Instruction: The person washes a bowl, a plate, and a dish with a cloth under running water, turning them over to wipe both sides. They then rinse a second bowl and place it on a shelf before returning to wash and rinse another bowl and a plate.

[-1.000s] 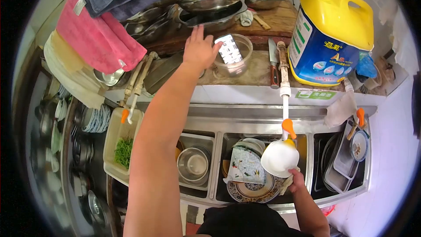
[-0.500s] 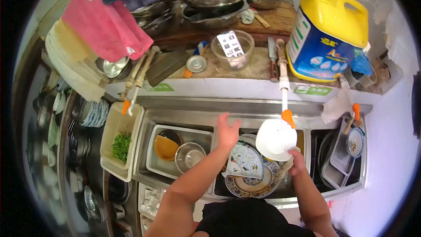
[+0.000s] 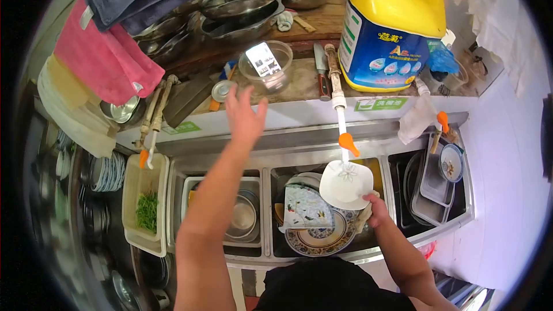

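My left hand (image 3: 245, 118) is raised over the back edge of the sink, fingers spread, with nothing in it. Close to its fingertips are a small round metal lid (image 3: 222, 91) and a clear plastic tub (image 3: 283, 57) with a phone (image 3: 264, 59) in or on it. My right hand (image 3: 377, 210) grips a white square dish (image 3: 346, 187) by its lower right edge, under the faucet (image 3: 348, 143). A beige cloth (image 3: 363, 219) hangs at that same hand. Below the dish, a patterned plate (image 3: 322, 246) and a floral-printed piece (image 3: 308, 207) lie in the middle basin.
A yellow-and-blue detergent jug (image 3: 391, 34) stands on the ledge beside a knife (image 3: 321, 72). Greens sit in a cream bin (image 3: 131, 213) at left. Metal bowls (image 3: 242, 219) occupy the left basin; trays and a small bowl (image 3: 450, 162) fill the right one.
My left hand has moved up and left, from above the basins to the back ledge. My right hand still holds the dish under the faucet. The camera view has shifted.
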Tool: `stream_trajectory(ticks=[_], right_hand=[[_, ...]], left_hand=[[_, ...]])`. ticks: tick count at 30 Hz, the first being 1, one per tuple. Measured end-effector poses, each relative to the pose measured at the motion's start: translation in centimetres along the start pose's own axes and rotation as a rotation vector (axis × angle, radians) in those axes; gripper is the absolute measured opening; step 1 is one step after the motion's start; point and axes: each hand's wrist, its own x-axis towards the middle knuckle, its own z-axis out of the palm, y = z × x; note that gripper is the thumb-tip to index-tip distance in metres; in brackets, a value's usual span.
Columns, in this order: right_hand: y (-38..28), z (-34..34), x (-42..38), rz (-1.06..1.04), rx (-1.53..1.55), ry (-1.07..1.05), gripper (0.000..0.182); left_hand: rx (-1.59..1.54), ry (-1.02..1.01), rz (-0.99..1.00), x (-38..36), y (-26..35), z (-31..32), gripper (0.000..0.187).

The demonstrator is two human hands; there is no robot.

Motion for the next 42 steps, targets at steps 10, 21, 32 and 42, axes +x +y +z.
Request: stream_trajectory(ticks=[10, 21, 32, 42], right_hand=[[1.2, -1.1, 1.0, -0.002, -0.029, 0.042, 0.050], [0.0, 0.4, 2.6, 0.008, 0.000, 0.037, 0.050], [-2.1, 3.1, 1.6, -0.112, -0.020, -0.045, 0.045], [-1.1, 4.4, -2.2, -0.394, -0.257, 0.056, 0.027]], left_hand=[[0.343, -0.358, 0.409, 11.7, -2.6, 0.9, 0.040], [0.306, 0.034, 0.222, 13.1, -4.8, -0.1, 0.042], [-0.558, 0.019, -0.492, -7.9, -1.5, 5.0, 0.043], [-1.603, -0.983, -1.221, -21.2, 4.5, 8.0, 0.053]])
